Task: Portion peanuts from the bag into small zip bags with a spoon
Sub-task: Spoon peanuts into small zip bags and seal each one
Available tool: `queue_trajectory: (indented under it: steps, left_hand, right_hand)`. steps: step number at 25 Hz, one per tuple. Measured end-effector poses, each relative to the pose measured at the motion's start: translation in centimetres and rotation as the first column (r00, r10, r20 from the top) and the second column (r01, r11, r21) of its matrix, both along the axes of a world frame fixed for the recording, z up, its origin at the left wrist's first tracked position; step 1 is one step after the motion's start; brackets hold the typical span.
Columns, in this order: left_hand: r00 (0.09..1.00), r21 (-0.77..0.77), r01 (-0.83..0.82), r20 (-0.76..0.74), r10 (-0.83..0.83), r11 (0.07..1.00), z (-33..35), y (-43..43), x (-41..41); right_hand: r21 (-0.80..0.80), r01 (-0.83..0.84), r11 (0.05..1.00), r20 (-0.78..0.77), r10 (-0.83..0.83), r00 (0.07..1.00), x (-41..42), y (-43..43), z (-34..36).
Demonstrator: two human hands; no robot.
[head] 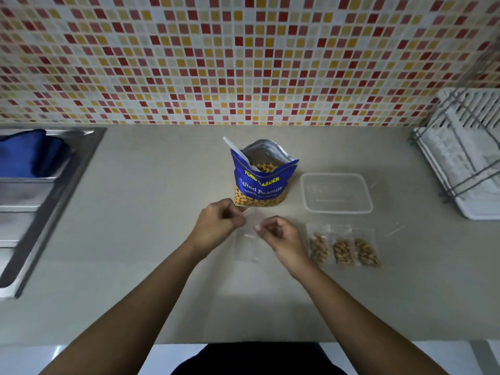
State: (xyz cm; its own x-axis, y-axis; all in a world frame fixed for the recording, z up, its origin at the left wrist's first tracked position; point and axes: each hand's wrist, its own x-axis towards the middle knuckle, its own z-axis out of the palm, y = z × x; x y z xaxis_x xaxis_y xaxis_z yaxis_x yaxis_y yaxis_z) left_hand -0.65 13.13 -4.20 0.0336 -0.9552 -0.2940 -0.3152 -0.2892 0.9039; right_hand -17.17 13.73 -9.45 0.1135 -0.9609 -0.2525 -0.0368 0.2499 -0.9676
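Head view: beige surface (135, 239) against a red/yellow mosaic tile wall (243, 58). Steel sink (40, 207) far left, dish rack (465, 158) far right. Open peanut bag (263, 182) stands mid-surface, white spoon (236, 148) stuck in it. Clear tub (336, 192) just right of it. Three filled zip bags (345, 250) lie below the tub. Left hand (216, 223) and right hand (281, 236), each grip pinched closed on the top edge of an empty zip bag (249, 244).
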Motion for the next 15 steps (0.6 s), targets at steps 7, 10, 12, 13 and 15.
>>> queue_trajectory:
  steps: [7,10,12,13,15]
  left_hand:
    - [0.746,0.177,-0.104,-0.637,0.194,0.979,5.0,-0.2,0.5]
    - [0.73,0.143,-0.104,-0.661,0.173,0.984,6.1,-0.7,-0.1]
    - [0.703,0.118,-0.096,-0.695,0.151,0.988,6.9,-0.9,-0.7]
    - [0.687,0.114,-0.09,-0.712,0.144,0.989,7.2,-1.0,-1.0]
    - [0.668,0.112,-0.079,-0.732,0.136,0.991,7.8,-1.2,-1.7]
  right_hand:
    - [-0.116,0.038,0.993,0.077,-0.029,0.997,-2.7,-2.8,7.6]
    - [-0.18,0.03,0.983,0.02,-0.027,0.999,-4.2,-3.2,9.3]
    - [-0.197,0.015,0.98,-0.027,-0.021,0.999,-4.7,-3.4,10.0]
    - [-0.206,0.008,0.979,-0.044,-0.018,0.999,-5.0,-3.5,10.2]
    - [-0.22,0.002,0.975,-0.068,-0.018,0.998,-5.4,-3.5,10.5]
